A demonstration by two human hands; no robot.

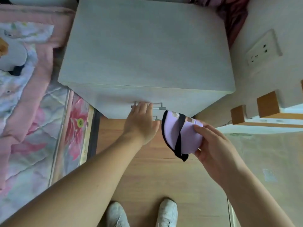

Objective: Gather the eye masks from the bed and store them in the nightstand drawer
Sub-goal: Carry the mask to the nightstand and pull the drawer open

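Observation:
A pale grey nightstand [146, 51] fills the upper middle of the view, its drawers closed. My left hand [141, 122] reaches its front, with the fingers curled over the metal handle [157, 107] of the top drawer. Just to the right, my right hand [213, 145] holds a stack of lilac eye masks [185, 135] with black trim and a black strap hanging down. A second, lower handle [155, 118] peeks out below. The bed [32, 95] with pink floral bedding lies on the left.
A plush toy [11, 56] lies on the bed at the far left. A wall socket [262, 49] sits on the wall to the right, with wooden furniture legs [255, 108] below it. The floor is wood, and my white shoes [141, 213] stand at the bottom.

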